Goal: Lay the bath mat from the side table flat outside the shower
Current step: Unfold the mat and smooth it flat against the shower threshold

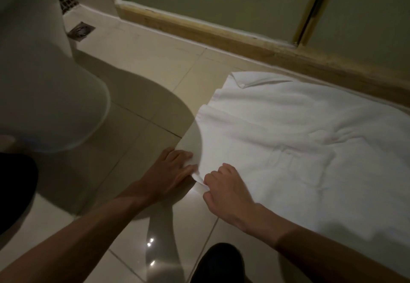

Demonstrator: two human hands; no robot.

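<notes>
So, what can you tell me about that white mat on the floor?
The bath mat is white, towelling by its look, spread on the tiled floor beside the shower sill. It is creased, its far left corner folded over. The left hand presses flat on its near edge; the right hand pinches that edge.

White bath mat point(288, 140) lies spread, slightly rumpled, on tiles beside the shower threshold.
</notes>
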